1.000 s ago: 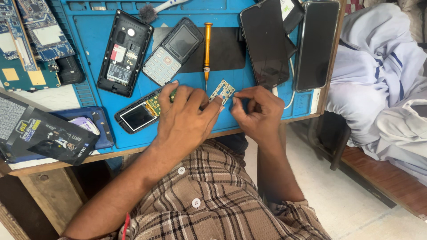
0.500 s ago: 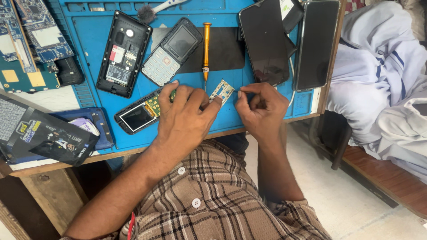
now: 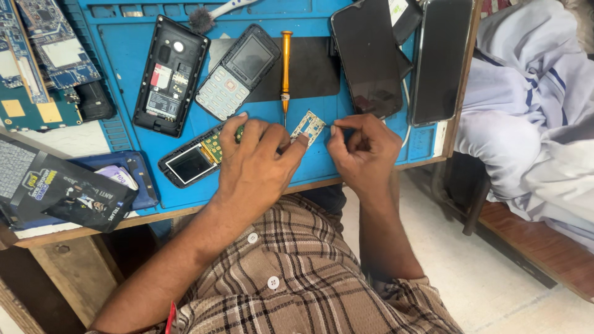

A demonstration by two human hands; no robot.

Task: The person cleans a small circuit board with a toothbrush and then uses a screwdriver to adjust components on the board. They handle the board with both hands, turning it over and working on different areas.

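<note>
Under the left hand point(image 3: 257, 167), pressed flat to steady it, lies an opened phone board point(image 3: 197, 158) on the blue mat point(image 3: 346, 161). Its fingertips pin a small metal frame point(image 3: 307, 127), while the right hand point(image 3: 362, 148) pinches a thin tool against it. Beyond, an orange screwdriver point(image 3: 286, 68), keypad phone point(image 3: 238, 71) and dark smartphones point(image 3: 366, 55) crowd the desk.

It was a phone-repair workshop — a blue work mat point(image 3: 346, 154) crowded with opened handsets point(image 3: 170, 74), circuit boards point(image 3: 59, 52) and a screwdriver point(image 3: 286, 68).
</note>
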